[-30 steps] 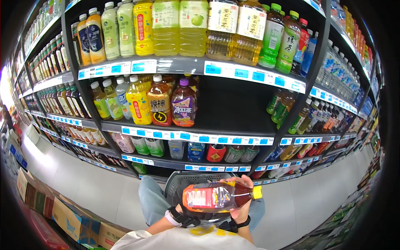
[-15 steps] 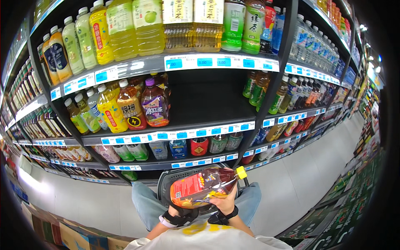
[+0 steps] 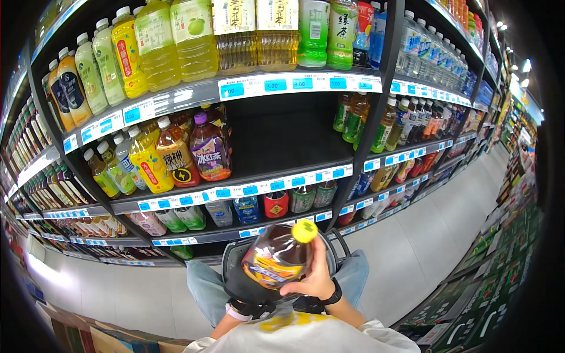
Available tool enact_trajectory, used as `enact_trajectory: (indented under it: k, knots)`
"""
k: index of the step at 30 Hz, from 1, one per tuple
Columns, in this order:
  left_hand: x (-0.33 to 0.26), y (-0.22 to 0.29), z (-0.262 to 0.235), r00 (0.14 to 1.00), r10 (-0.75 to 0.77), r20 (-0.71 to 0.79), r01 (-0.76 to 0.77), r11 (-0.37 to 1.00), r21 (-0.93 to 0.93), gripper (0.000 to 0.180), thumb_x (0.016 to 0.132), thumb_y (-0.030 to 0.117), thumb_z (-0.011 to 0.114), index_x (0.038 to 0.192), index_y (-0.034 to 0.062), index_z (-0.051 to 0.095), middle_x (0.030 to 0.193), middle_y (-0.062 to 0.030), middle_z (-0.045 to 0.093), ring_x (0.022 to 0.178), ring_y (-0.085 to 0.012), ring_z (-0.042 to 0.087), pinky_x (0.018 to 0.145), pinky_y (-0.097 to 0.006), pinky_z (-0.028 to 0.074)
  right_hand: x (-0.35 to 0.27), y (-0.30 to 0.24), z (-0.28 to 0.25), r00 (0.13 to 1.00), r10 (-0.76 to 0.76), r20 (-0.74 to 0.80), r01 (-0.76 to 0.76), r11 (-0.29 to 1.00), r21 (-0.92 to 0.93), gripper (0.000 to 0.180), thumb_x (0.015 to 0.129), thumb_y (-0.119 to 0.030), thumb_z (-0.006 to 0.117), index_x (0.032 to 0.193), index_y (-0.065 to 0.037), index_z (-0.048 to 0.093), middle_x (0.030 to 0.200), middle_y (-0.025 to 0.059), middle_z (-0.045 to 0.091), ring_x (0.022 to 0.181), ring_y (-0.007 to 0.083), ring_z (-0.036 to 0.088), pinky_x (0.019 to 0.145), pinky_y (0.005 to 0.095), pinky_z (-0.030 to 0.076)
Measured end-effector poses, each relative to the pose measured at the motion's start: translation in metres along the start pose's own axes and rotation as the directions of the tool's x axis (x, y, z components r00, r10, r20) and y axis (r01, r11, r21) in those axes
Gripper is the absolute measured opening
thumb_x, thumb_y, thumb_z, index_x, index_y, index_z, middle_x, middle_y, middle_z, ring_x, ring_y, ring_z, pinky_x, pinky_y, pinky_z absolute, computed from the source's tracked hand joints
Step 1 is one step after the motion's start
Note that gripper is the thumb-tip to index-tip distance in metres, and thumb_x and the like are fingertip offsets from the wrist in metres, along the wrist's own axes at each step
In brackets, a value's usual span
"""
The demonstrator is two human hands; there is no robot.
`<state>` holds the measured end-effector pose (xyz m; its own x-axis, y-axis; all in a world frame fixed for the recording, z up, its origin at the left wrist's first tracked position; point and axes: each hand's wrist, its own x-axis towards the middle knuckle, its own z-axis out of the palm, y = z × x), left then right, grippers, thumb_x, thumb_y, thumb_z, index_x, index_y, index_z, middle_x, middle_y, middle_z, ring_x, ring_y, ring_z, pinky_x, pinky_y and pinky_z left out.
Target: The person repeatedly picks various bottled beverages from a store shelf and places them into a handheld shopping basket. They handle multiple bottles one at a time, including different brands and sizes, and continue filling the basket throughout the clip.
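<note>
Over the grey basket, the right hand curls round a yellow-capped tea bottle, held up and not yet put down, but I can't tell what the hidden left hand holds.

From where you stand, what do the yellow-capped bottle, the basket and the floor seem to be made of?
The yellow-capped bottle: probably clear, glossy plastic; dark liquid shows through and highlights gleam.
The basket: likely dull grey plastic, by its smooth, moulded-looking rim.
The floor: perhaps polished tile; pale, with thin joints and reflections.
</note>
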<state>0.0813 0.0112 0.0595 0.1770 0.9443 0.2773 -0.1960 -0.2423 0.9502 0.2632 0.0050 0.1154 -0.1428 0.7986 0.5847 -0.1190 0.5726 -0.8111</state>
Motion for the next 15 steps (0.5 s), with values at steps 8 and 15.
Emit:
enact_trajectory:
  k: [8, 15]
  knots:
    - [-0.004, 0.0, -0.016, 0.999, -0.003, -0.048, 0.002, 1.0, -0.023, 0.05, 0.086, 0.028, 0.072, 0.127, 0.0035, 0.056, 0.118, -0.0107, 0.065, 0.103, -0.0215, 0.065, 0.089, -0.033, 0.053, 0.022, 0.011, 0.002, 0.9, 0.104, 0.422, -0.079, 0.994, -0.076, 0.124, 0.064, -0.034, 0.091, 0.155, -0.003, 0.012, 0.158, 0.02, 0.022, 0.146, 0.0323, 0.027, 0.118, 0.0398, 0.023]
    - [-0.014, -0.014, -0.035, 0.946, -0.312, 0.085, 0.308, 0.788, -0.533, 0.047, 0.095, 0.029, 0.063, 0.132, 0.0035, 0.052, 0.125, -0.0117, 0.061, 0.11, -0.0214, 0.062, 0.094, -0.035, 0.051, 0.02, 0.017, 0.007, 0.951, -0.05, 0.305, 0.119, 0.97, -0.212, 0.106, 0.054, -0.032, 0.088, 0.143, -0.005, 0.038, 0.139, 0.0183, 0.049, 0.126, 0.0373, 0.049, 0.107, 0.0442, 0.039]
